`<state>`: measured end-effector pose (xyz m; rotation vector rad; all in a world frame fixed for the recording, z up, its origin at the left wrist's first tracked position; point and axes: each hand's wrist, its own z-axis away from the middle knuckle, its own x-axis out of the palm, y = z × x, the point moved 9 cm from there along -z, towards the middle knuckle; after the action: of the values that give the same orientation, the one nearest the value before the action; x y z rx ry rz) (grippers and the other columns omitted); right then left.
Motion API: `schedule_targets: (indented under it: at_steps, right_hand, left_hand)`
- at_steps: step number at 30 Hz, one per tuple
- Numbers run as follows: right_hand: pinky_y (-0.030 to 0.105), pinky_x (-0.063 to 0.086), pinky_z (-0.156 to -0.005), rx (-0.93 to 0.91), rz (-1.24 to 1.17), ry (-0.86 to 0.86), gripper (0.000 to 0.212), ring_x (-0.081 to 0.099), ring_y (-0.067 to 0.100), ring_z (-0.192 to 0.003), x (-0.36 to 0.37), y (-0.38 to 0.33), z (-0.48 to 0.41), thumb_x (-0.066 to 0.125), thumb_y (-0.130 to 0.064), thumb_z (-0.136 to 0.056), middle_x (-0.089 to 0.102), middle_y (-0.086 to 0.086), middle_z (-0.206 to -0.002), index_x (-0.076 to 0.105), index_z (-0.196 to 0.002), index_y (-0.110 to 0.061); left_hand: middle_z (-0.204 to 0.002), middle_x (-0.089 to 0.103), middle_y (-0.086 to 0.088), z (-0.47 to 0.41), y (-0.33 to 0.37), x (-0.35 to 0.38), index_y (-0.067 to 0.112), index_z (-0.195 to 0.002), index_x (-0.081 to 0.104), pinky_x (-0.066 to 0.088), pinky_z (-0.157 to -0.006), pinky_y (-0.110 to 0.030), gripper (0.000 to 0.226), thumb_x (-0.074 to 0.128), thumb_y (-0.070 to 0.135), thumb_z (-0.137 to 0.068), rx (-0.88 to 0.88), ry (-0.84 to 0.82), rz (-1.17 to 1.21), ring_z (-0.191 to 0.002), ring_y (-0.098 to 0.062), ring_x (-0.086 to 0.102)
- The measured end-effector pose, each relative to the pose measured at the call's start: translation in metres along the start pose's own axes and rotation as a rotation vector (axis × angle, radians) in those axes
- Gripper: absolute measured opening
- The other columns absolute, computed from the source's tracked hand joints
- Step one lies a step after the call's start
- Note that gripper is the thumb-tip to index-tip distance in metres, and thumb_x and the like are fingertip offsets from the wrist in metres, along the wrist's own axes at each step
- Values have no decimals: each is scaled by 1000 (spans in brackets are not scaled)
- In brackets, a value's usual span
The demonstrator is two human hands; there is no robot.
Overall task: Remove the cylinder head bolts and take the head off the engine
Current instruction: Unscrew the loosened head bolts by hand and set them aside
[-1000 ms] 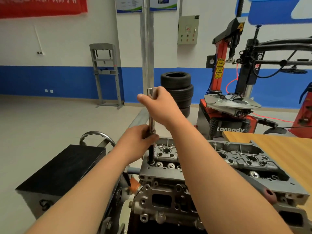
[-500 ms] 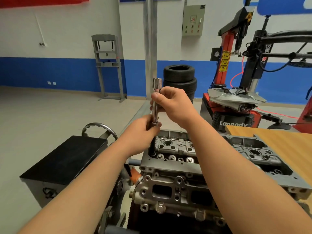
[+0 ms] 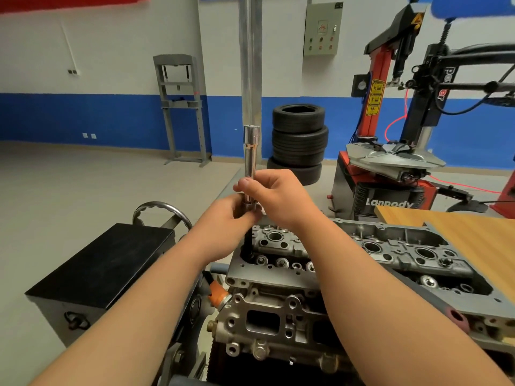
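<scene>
Risk: long chrome socket (image 3: 250, 151), stood upright on dark shaft (image 3: 247, 245) at near-left corner of cylinder head (image 3: 404, 235), could be tipped off hidden bolt and bolt head rounded if turned off-axis.
Socket pinched by right hand (image 3: 278, 199); joint below gripped by left hand (image 3: 227, 221).
Chrome smooth, likely slippery.
Head rough grey casting, ribbed, seated on engine (image 3: 262, 349).

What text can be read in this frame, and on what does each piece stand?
"Lanpody": on the tyre changer base.
"po...er", middle covered: on the black column.
Yellow warning label: too small to read.
Grey wall box: markings blurred, unreadable.
</scene>
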<state>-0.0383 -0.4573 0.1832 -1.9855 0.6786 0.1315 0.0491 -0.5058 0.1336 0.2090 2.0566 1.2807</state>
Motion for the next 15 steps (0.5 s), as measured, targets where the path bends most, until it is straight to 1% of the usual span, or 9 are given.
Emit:
schedule_targets:
  at_steps: [2, 4, 5, 6, 7, 8, 10, 13, 15]
  right_hand:
    - [23, 52, -67, 14, -12, -41, 22, 63, 11, -77, 2, 1, 1, 57, -21, -96, 73, 10, -92, 73, -98, -7]
    - [18, 51, -68, 13, 12, -59, 22, 65, 9, -81, 5, 1, 1, 55, -24, -97, 72, 3, -91, 72, -99, -9]
    - [17, 51, -65, 12, 33, -51, 21, 63, 6, -77, 5, 1, 1, 57, -25, -96, 71, -4, -84, 72, -94, -11]
    - [16, 51, -62, 15, 51, -24, 17, 62, 2, -71, 4, 1, 1, 61, -27, -93, 68, -9, -76, 71, -88, -14]
    - [19, 51, -61, 25, 58, 14, 14, 62, 2, -68, 0, 2, 1, 66, -29, -89, 66, -11, -71, 69, -82, -17]
    - [24, 53, -62, 37, 57, 51, 15, 63, 6, -68, -4, 4, 1, 71, -31, -85, 67, -8, -71, 68, -79, -17]
    - [32, 52, -65, 39, 51, 87, 21, 62, 11, -67, -9, 5, 2, 76, -32, -80, 68, 2, -73, 69, -77, -13]
    - [35, 51, -63, 28, 71, 101, 27, 57, 11, -63, -9, 1, 3, 78, -34, -78, 66, 5, -70, 68, -74, -9]
    - [29, 47, -57, 23, 86, 103, 29, 52, 4, -56, -6, -1, 3, 78, -32, -78, 60, -2, -62, 62, -68, -11]
  left_hand:
    - [-88, 72, 13, 3, 1, 2, 33, -98, 61, 51, -79, -27, 9, 59, 25, -94, 37, -69, 13, -86, -2, 67]
    - [-82, 72, 12, 2, 2, -5, 31, -92, 62, 55, -76, -31, 5, 64, 27, -91, 76, -3, -42, -81, -4, 68]
    - [-78, 71, 10, 2, 3, -10, 29, -87, 63, 56, -72, -29, 6, 68, 32, -87, 82, 61, -60, -76, -5, 68]
    - [-71, 69, 12, 2, 3, -14, 28, -82, 63, 54, -62, -22, 14, 72, 38, -81, 80, 137, -87, -69, -2, 66]
    - [-66, 65, 14, 2, 4, -19, 28, -77, 62, 47, -52, -15, 21, 74, 45, -75, 71, 210, -131, -62, 0, 62]
    - [-62, 62, 12, 3, 5, -21, 28, -75, 61, 40, -46, -13, 27, 74, 50, -71, 58, 268, -190, -58, -2, 58]
    - [-59, 56, 8, 2, 9, -21, 27, -75, 58, 33, -45, -19, 32, 72, 55, -69, 31, 318, -290, -53, -5, 52]
    - [-59, 53, 9, -3, 16, -12, 32, -77, 54, 31, -46, -21, 24, 69, 51, -76, 27, 250, -363, -54, -3, 49]
    - [-61, 56, 9, -6, 15, -5, 36, -81, 53, 31, -46, -19, 15, 65, 44, -82, 30, 155, -362, -54, -3, 49]
